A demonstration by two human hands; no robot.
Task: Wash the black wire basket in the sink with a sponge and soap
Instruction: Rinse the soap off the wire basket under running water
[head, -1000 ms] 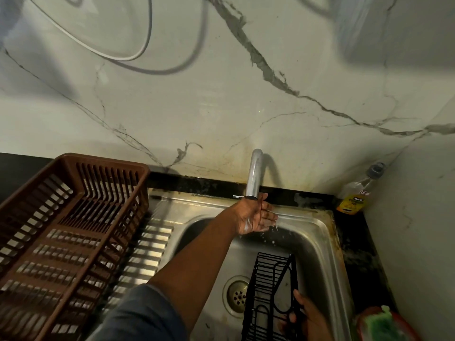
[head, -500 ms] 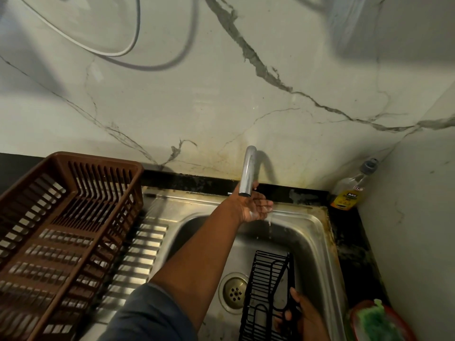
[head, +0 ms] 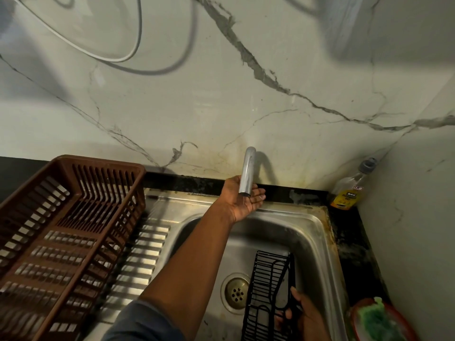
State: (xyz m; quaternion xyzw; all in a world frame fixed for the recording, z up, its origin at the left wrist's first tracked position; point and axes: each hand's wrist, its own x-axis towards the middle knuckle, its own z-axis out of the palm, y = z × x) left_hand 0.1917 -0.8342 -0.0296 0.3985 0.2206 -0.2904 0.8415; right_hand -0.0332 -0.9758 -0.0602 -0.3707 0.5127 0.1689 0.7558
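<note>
With the left hand (head: 246, 201) open, palm up, directly under the tap (head: 248, 173), gauge the flow (barely visible) first. Then raise the black wire basket (head: 268, 279), standing in the sink (head: 325, 242) below the tap and gripped by the right hand (head: 307, 316) with curled fingers, beneath the tap.

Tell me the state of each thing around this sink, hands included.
Faucet: flow unclear.
Left hand: open, palm up under the spout.
Right hand: grips the basket.
Black wire basket: held tilted in the sink.
Sponge: untouched, in red dish.
Soap bottle: upright, capped.
Brown crate: upright beside the sink.
</note>
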